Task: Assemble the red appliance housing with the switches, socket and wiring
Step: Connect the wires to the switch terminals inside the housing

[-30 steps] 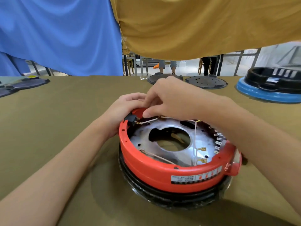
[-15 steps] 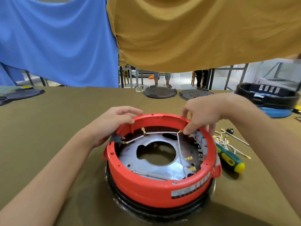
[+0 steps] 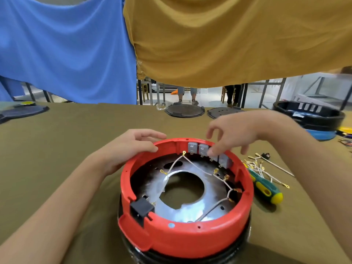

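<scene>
The round red housing [image 3: 190, 239] sits on a black base in front of me. A metal plate [image 3: 209, 189] with a centre hole lies inside it. Several grey switches [image 3: 198, 148] line its far inner wall. A black socket [image 3: 141, 209] sits in the near-left rim. White wires [image 3: 190, 162] with brass terminals cross the plate. My left hand [image 3: 131, 147] rests on the far-left rim, fingers extended. My right hand [image 3: 234, 134] hovers over the switches, fingers spread, with a fingertip touching one switch.
A green and yellow screwdriver [image 3: 266, 189] and loose terminal wires [image 3: 264, 166] lie right of the housing. Two dark round lids [image 3: 184, 111] sit at the far table edge. A black and blue housing [image 3: 312, 119] stands far right. Blue and mustard cloths hang behind.
The housing has been turned, so the socket now faces near-left and the switches sit at the far side. My right hand let go of the wire and lifted over the switches.
</scene>
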### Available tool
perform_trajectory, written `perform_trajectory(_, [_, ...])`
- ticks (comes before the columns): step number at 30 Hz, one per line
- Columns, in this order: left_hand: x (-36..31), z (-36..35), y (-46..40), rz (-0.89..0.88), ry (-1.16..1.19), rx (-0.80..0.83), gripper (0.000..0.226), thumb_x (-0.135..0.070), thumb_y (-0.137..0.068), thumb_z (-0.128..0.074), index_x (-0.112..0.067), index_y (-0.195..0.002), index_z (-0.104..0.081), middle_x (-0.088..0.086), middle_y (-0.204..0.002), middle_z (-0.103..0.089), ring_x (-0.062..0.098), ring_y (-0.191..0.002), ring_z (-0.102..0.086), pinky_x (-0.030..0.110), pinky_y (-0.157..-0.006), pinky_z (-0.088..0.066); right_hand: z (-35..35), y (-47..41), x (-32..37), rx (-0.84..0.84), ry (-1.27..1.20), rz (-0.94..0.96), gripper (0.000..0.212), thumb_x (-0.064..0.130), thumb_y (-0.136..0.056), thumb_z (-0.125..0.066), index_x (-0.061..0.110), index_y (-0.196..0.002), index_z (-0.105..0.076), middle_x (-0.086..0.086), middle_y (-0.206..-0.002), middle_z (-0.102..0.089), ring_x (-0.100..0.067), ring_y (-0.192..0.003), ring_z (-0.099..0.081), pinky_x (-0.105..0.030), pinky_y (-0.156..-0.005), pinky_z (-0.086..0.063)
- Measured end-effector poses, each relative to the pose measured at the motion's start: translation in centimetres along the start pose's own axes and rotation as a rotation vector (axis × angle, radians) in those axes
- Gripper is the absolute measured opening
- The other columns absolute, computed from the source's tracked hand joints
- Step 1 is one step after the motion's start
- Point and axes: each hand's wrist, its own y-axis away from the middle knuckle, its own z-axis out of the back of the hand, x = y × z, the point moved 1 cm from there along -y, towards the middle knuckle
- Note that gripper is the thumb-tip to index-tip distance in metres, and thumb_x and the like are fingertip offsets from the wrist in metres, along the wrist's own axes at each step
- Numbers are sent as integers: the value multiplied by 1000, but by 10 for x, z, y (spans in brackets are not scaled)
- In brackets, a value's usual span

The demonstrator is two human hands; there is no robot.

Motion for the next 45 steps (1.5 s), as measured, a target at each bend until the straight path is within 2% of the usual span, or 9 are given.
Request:
perform_trajectory(3, [-3, 4, 1, -23, -39, -36, 46, -9, -69, -60, -29, -108, -74, 17, -103, -70, 42, -83, -65, 45, -82, -57, -2, 2, 3, 113, -58, 10, 46, 26, -87, -75, 17, -124, -50, -11, -98, -74, -24, -84, -73, -41, -66, -63])
perform_trajectory(6, [-2, 9, 3, 13, -93, 17, 51, -14, -58, -54, -30, -102, -74, 14, -85, -56, 25, -61, -48, 29, -57, -42, -7, -4, 10, -2, -41, 142, 41, 25, -85, -76, 22, -119, -54, -7, -93, -75, -20, -76, -74, -40, -69, -63])
perform_trajectory(11, [0, 15, 3, 24, -35, 67, 41, -39, -62, -69, -24, -100, -73, 3, -87, -73, 16, -77, -69, 33, -74, -53, -17, -12, 18, -232, 9, 306, 35, 39, -83, -75, 31, -114, -61, 12, -99, -71, -4, -87, -65, -34, -84, -54])
perform_trajectory(15, [1, 11, 2, 8, -73, 24, 32, -30, -76, -69, -31, -107, -74, 3, -111, -73, 28, -99, -72, 43, -91, -55, -13, -12, 13, -168, -67, 286, 45, 46, -83, -74, 29, -121, -57, 9, -107, -69, -9, -90, -68, -35, -82, -59])
perform_trajectory(19, [-4, 7, 5, -58, -123, -19, 27, -27, -76, -67, -32, -101, -76, 4, -104, -74, 21, -89, -72, 39, -86, -58, -12, -12, 7, -71, -4, 192, 44, 32, -83, -78, 28, -121, -56, 5, -104, -67, -12, -79, -70, -35, -69, -63])
perform_trajectory(25, [-9, -3, 7, -92, -151, -104, 30, -25, -70, -64, -28, -97, -75, 15, -101, -68, 18, -78, -62, 39, -79, -54, -14, -19, 8, -261, 73, 235, 32, 27, -83, -75, 30, -113, -63, 13, -98, -70, -5, -88, -64, -32, -81, -55])
perform_trajectory(32, [-15, -6, 12, -233, -262, -134, 25, -35, -73, -64, -37, -98, -70, -8, -120, -54, -1, -112, -52, 23, -95, -38, -5, -4, 17, -259, 168, 265, 10, 35, -78, -80, 31, -82, -73, 16, -69, -62, 6, -61, -57, -17, -57, -37])
perform_trajectory(38, [-18, -12, 16, -226, -450, 98, 21, -45, -80, -61, -46, -95, -75, -25, -148, -30, -5, -140, -26, 38, -119, -25, -25, -9, 27, -197, 342, 208, 10, 33, -78, -81, 27, -83, -76, 15, -75, -65, -1, -69, -58, -22, -62, -50])
perform_trajectory(45, [-20, -13, 19, -182, -568, 192, 14, -40, -92, -64, -45, -89, -77, -28, -156, -13, -3, -145, -10, 40, -119, -15, -30, -11, 29, -181, 309, 276, 3, 28, -78, -80, 29, -79, -77, 18, -65, -63, 1, -65, -58, -19, -55, -44])
